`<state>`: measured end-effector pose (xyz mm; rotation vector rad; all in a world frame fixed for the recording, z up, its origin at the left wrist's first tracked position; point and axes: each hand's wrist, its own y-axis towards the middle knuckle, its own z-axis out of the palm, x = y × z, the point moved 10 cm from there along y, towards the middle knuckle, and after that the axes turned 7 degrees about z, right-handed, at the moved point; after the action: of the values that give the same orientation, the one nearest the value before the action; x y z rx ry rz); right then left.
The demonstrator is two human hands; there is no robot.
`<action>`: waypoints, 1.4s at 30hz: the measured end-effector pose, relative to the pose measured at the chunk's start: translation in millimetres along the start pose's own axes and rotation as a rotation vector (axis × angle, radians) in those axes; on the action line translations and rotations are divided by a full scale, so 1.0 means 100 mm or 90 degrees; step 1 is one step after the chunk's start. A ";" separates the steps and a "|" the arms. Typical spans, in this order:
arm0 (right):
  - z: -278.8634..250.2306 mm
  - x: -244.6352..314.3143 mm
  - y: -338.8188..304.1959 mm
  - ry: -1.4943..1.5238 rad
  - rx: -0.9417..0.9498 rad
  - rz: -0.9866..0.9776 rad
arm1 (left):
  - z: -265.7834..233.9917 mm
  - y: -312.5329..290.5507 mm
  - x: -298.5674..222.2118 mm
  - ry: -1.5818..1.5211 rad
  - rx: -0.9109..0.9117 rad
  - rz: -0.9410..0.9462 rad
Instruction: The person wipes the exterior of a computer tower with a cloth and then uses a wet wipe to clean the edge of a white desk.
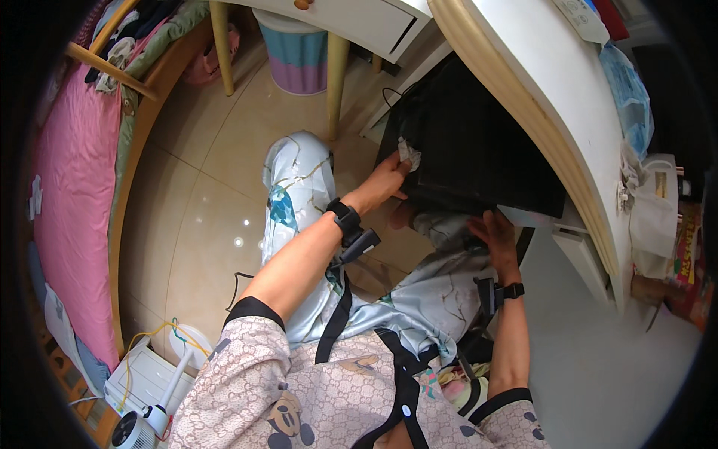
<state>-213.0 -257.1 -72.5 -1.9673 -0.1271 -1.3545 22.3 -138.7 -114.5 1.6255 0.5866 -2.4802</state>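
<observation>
A black panel (479, 150) is being held under a white desk (568, 97), just above both hands. Its lower edge is being gripped by the right hand (495, 233), fingers curled. A small white cloth (408, 154) is being pinched against its left edge by the left hand (385, 182). The panel's far end is being hidden by the desk.

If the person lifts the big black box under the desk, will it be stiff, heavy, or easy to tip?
The black box looks rigid: flat panels, straight edges. It is probably heavy for one hand; the left hand, holding a white cloth, and the right hand are both on it. It already leans toward the person, so it may tip further.
</observation>
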 end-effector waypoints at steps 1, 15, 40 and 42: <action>-0.02 0.02 0.00 0.000 0.000 -0.001 | -0.01 -0.01 -0.02 0.000 0.000 0.000; 0.14 0.12 -0.09 -0.051 0.014 0.054 | -0.09 0.08 -0.25 0.099 -0.028 0.181; -0.07 0.25 0.52 -0.140 0.047 0.017 | -0.31 0.43 -0.02 -0.065 -0.099 0.012; -0.55 0.40 0.52 -0.404 -0.075 -0.295 | -0.27 0.36 -0.17 -0.165 -0.091 0.079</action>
<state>-213.6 -340.7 -55.0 -2.5100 -0.8607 -0.9567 63.2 -163.6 -118.2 1.2254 0.5928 -2.4410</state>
